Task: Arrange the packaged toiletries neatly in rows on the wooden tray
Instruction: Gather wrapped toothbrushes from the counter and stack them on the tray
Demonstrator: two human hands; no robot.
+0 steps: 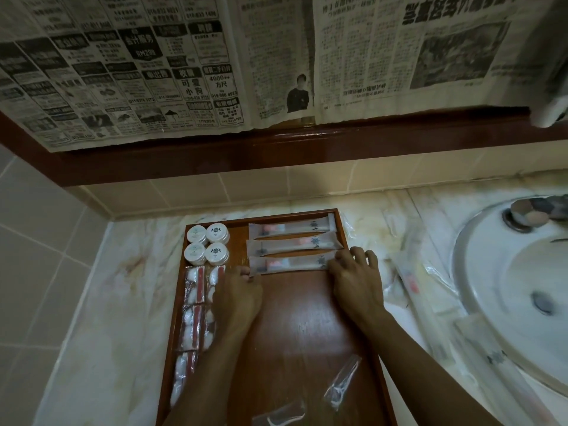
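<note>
Nearest the camera, two clear sachets (342, 384) holding thin white picks lay loose on the bare red-brown floor of the wooden tray (307, 318), which sat on a marbled counter (101, 302) beside a white sink (516, 287). Down the tray's left side ran clear packets of cotton wool (193, 318) with red strips. The left hand (238, 298) pinched the left end of the third long frosted packet (292, 265), while the right hand (353, 278) pressed its right end with spread fingers. Two more long packets (292, 236) lay in rows behind it, each with a dark emblem, lettering unreadable. Four round white tubs (207, 244) filled the far left corner. Beyond, newspaper (153, 72) showed "RM299", "4000++" and "019-860 4923".
</note>
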